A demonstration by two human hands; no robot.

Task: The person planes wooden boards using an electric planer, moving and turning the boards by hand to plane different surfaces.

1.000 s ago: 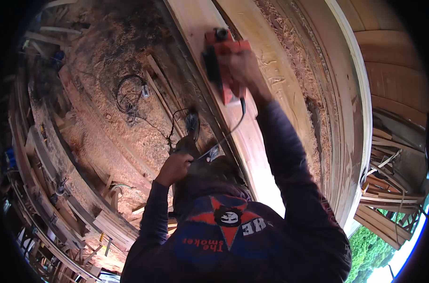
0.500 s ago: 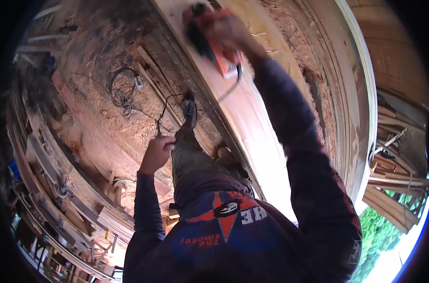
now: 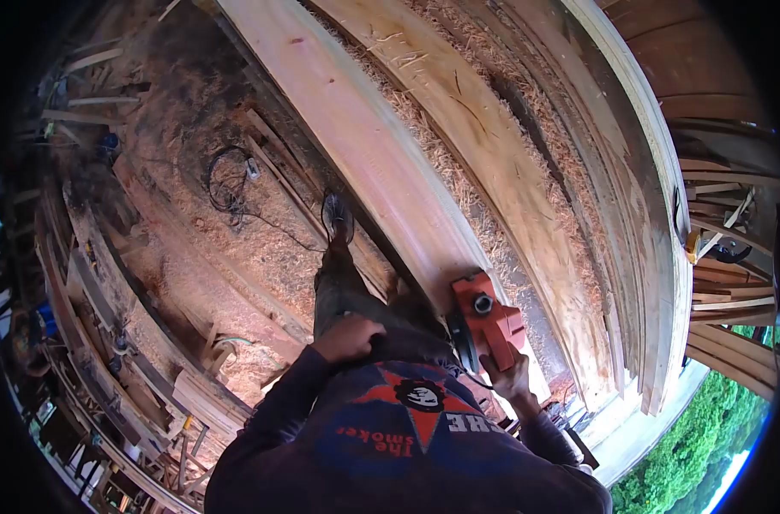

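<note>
A red electric planer (image 3: 486, 315) with a round dark knob rests on the near end of a long pale plank (image 3: 381, 163). My right hand (image 3: 507, 374) is wrapped around the planer's rear handle. A dark cord shows beside that hand, close to my shirt. In front of my waist, my left hand (image 3: 349, 337) is curled closed against my clothing. Whatever may be in its fingers is hidden. On the left, a black cord (image 3: 274, 224) runs across the floor from a loose coil toward my leg.
To the right lie a second board (image 3: 471, 111) and several stacked planks (image 3: 656, 257), with shavings between them. Sawdust covers the floor (image 3: 184, 214). Thin wood strips (image 3: 279, 150) lie beside my shoe (image 3: 333, 214). Further timber (image 3: 99, 283) is at left.
The planer and my right hand have come back along the plank from its far part to the end near my body. My left hand has moved in to my waist.
</note>
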